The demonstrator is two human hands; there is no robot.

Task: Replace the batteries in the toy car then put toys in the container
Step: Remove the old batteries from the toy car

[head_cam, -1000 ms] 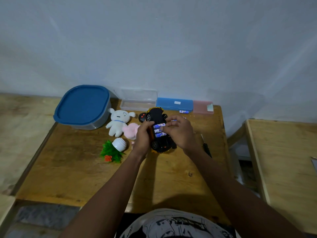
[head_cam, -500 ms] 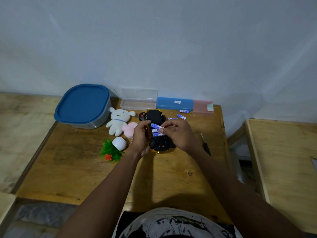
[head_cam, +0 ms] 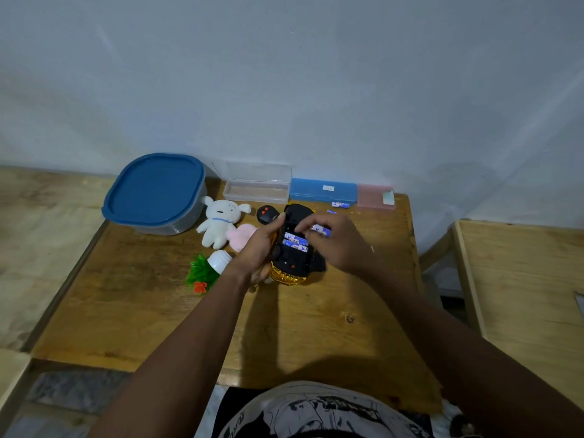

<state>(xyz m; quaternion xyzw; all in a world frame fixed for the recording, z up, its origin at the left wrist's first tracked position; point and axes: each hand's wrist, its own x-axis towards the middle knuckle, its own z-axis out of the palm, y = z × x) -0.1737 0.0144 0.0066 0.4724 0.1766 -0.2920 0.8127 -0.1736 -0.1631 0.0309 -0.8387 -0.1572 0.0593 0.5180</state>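
Observation:
The black and yellow toy car (head_cam: pixel 292 263) lies upside down on the wooden table, its battery bay showing two blue batteries (head_cam: pixel 296 242). My left hand (head_cam: pixel 257 251) grips the car's left side. My right hand (head_cam: pixel 339 241) hovers over the bay, pinching one blue battery (head_cam: pixel 321 229) by its end, lifted clear of the car. A grey container with a blue lid (head_cam: pixel 156 192) stands at the back left, shut.
A white plush (head_cam: pixel 218 226), a pink plush (head_cam: pixel 241 237), a small plastic plant in a white pot (head_cam: pixel 207 270) and a black remote (head_cam: pixel 267 214) lie left of the car. Clear, blue and pink cases (head_cam: pixel 322 189) line the wall. Loose batteries (head_cam: pixel 340 204) lie nearby.
My right hand has pulled one battery out of the car's bay and raised it to the right; two batteries are left inside. The car has tilted slightly in my left hand.

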